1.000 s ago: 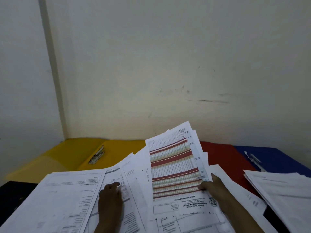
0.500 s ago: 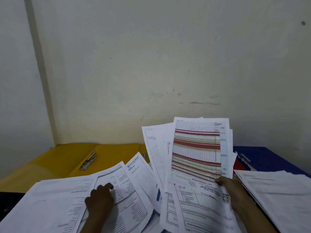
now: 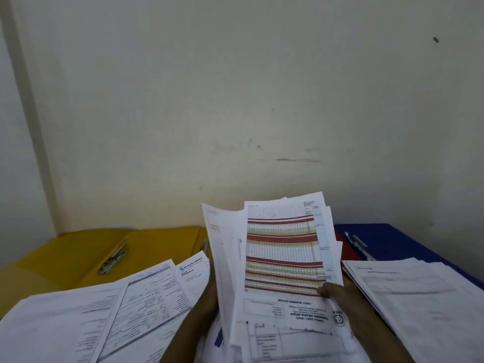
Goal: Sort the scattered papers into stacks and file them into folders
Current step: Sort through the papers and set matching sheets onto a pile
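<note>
- Head view: a loose sheaf of papers (image 3: 275, 258) stands tilted up off the counter between the 2 hands, its front sheet a chart with red and cream bands, printed upside down to the viewer.
- Right hand (image 3: 337, 292) pinches the sheaf's right edge, thumb on the front sheet; this looks like a grip meant to keep the pages fanned for reading while they are sorted.
- Left hand (image 3: 207, 299) sits at the sheaf's left edge, largely hidden behind the pages; it seems to steady them, though I cannot tell how its fingers lie.
- Holding the sheaf upright probably lets the edges be squared before it goes onto a stack.
- Left of the left hand, flat sheets (image 3: 91, 318) overlap one another in an untidy spread; right of the right hand lies a neater stack (image 3: 419, 297).
- Beyond the hands, open folders wait: yellow folder (image 3: 78, 252) with its metal clip showing, blue folder (image 3: 392, 239) likewise, and a red folder (image 3: 348, 252) edge just behind the sheaf.
- Counter barely shows under the paper; a scuffed pale wall (image 3: 235, 100) closes the corner behind.
</note>
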